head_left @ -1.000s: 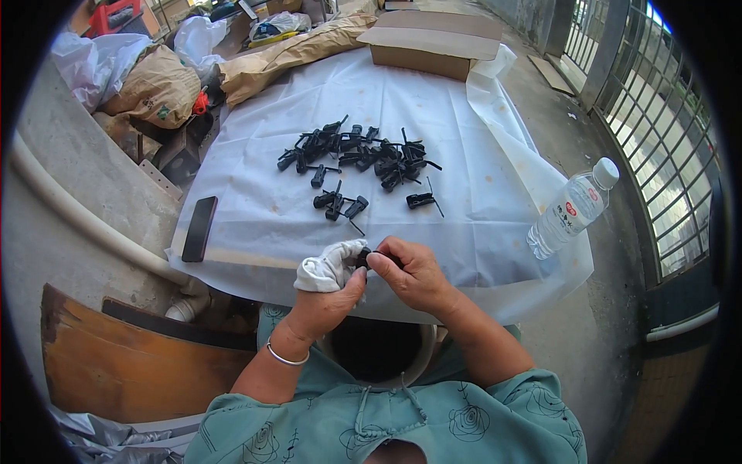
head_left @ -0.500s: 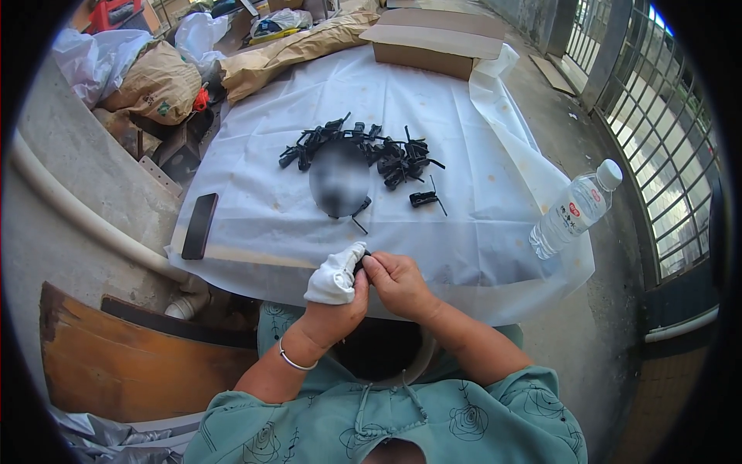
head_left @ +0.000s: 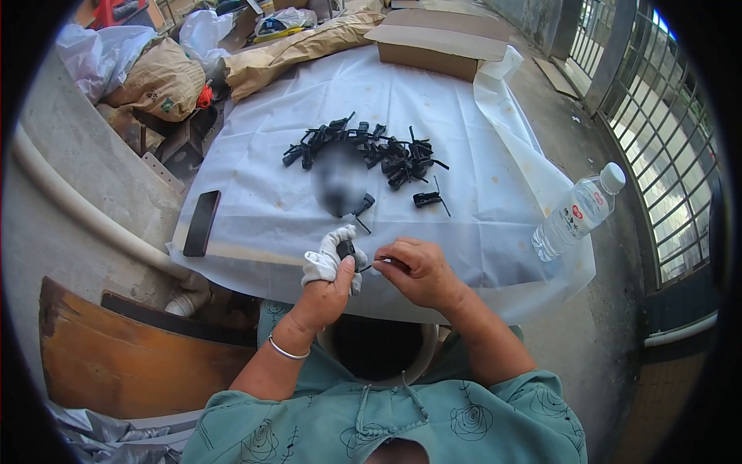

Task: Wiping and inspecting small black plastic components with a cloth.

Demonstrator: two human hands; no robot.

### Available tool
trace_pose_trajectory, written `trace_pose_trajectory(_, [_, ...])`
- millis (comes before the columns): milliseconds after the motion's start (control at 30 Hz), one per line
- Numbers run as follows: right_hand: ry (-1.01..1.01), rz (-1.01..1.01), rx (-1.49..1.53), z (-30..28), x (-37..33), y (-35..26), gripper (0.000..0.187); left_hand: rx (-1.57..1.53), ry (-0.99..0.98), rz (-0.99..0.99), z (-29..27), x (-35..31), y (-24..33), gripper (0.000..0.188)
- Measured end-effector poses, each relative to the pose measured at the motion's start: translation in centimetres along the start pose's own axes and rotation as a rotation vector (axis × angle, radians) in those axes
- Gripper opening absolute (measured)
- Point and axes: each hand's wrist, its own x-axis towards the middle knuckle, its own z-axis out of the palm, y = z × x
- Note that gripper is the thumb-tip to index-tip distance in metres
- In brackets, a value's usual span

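Observation:
My left hand (head_left: 328, 280), with white glove cloth over its fingers and the thumb bare, grips a small black plastic part (head_left: 345, 249) above the table's near edge. From that part a thin dark strip (head_left: 366, 268) runs toward my bare right hand (head_left: 421, 272), whose thumb and forefinger are pinched at the strip's end. Beyond my hands lies a pile of similar black parts (head_left: 402, 164) with thin arms. One loose black part (head_left: 427, 199) sits right of the pile, and another (head_left: 364, 205) lies nearer to me. A blurred patch hides some of the pile's front.
White plastic sheeting (head_left: 263, 170) covers the table. A dark phone (head_left: 202, 223) lies at its left edge, a water bottle (head_left: 576, 213) at the right. An open cardboard box (head_left: 429, 58) stands at the far end. Below my hands is a dark round-mouthed container (head_left: 376, 348).
My right hand has moved right, away from my left hand. My left hand has turned, bringing the black part and the thin strip into sight.

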Motion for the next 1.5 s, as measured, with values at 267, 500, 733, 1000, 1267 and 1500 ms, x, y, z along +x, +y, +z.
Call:
trace_pose_trajectory(267, [0.076, 0.214, 0.272, 0.8, 0.1, -0.9, 0.011, 0.08, -0.181, 0.014, 0.9, -0.6, 1.2, 0.026])
trace_pose_trajectory(500, [-0.09, 0.189, 0.204, 0.8, 0.0, -1.2, 0.023, 0.176, -0.121, 0.055, 0.7, -0.4, 0.7, 0.021])
trace_pose_trajectory(733, [-0.045, 0.151, 0.077, 2.2, 0.2, -1.1, 0.022, 0.488, -0.026, 0.31, 0.9, -0.6, -0.6, 0.023])
trace_pose_trajectory(1000, [-0.137, 0.176, 0.207, 3.3, 1.3, -1.5, 0.024, 0.489, 0.055, 0.302, -0.6, -2.0, -0.5, 0.023])
trace_pose_trajectory(1267, [0.118, 0.164, -0.599, 2.8, 2.6, 2.4, 0.017, 0.799, -0.289, 0.26, -3.4, -1.4, 1.6, 0.027])
trace_pose_trajectory(1500, [0.152, 0.099, -0.268, 2.7, 1.4, 1.2, 0.01, -0.201, 0.063, -0.254, -3.8, 0.6, -1.5, 0.02])
